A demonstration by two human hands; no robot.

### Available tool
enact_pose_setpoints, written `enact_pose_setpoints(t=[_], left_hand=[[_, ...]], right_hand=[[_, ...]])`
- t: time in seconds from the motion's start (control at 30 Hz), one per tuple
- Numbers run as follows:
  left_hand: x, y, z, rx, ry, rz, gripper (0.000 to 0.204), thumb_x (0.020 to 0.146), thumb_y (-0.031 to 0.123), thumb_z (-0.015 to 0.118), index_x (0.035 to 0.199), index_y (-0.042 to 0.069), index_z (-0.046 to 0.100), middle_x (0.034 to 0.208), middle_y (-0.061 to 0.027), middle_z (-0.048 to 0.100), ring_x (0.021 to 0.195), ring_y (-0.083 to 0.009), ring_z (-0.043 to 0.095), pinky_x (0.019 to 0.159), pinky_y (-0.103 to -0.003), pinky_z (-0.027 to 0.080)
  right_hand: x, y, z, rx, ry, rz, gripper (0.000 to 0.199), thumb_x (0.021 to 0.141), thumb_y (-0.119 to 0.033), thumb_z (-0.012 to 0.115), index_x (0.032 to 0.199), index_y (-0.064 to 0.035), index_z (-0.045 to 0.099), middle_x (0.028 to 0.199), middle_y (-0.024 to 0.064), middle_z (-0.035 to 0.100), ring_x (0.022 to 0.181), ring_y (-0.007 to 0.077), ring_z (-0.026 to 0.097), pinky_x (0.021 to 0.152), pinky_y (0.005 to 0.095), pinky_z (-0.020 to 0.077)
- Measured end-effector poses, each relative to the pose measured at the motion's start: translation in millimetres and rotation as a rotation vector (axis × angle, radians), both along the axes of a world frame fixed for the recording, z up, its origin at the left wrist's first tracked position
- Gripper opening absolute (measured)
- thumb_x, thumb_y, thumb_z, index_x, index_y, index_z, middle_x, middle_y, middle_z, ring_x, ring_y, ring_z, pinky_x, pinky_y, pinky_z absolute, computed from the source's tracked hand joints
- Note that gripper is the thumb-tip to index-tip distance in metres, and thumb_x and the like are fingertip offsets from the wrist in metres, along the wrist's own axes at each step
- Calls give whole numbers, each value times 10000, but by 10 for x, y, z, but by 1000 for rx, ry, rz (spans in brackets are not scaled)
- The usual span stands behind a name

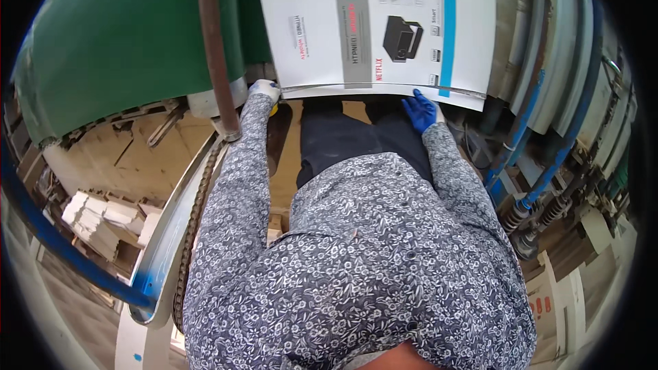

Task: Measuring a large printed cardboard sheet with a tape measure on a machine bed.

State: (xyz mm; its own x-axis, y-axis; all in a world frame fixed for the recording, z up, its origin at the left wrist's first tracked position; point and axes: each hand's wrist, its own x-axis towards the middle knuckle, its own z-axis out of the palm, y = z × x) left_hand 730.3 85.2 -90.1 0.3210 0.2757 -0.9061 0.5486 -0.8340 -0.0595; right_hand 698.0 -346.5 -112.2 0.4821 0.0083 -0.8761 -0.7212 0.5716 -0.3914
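Note:
Large white printed cardboard sheets (308, 34) lie in a stack before me, with grey, black and blue printed panels and a picture of a dark boxy device. Their near edges show as thin, slightly separated layers. At the near left corner my left hand (264, 89), in a white glove with blue on the fingers, is closed on the edge; its fingertips are partly hidden. By the near edge, right of the middle, my right hand (422, 111) turns its blue-coated palm side into view. Its fingers are slightly apart and the tips meet the edge without wrapping round it.
Left of the stack are a brown upright pipe (218, 48) and a big green machine cover (130, 34). A chain (195, 212) runs along a metal frame beside my left arm. Grey rollers and blue bars (526, 130) stand on the right. Cardboard pieces (103, 223) lie lower left.

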Motion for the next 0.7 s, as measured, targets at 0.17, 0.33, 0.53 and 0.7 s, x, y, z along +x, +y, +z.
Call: enact_pose_setpoints(t=[0.17,0.33,0.53,0.7], left_hand=[[-180,202,-78,-92,-28,7,270,740,278,529,924,115,641,1001,-129,594,958,-281,557,845,-354,434],[-63,77,43,-39,-42,29,255,736,271,545,913,116,643,984,-128,598,940,-279,563,831,-350,439],[-128,133,-54,-74,-64,49,234,734,245,555,902,107,643,957,-131,606,925,-275,569,816,-345,443],[-168,170,-74,-87,-43,100,237,739,245,550,909,110,645,950,-131,609,914,-278,573,808,-348,443]], right_hand=[[348,556,349,-97,325,-89,361,787,-186,613,1128,-180,495,1080,37,544,1056,243,480,892,418,391],[303,526,341,-144,276,-74,404,774,-114,614,1143,-174,460,1077,58,538,1038,252,491,851,460,409],[197,506,210,-27,221,-136,423,767,-128,628,1150,-184,455,1101,46,526,1076,250,460,876,461,392],[173,541,331,64,162,-55,417,764,-151,637,1145,-186,471,1096,45,526,1082,253,451,881,459,389]])
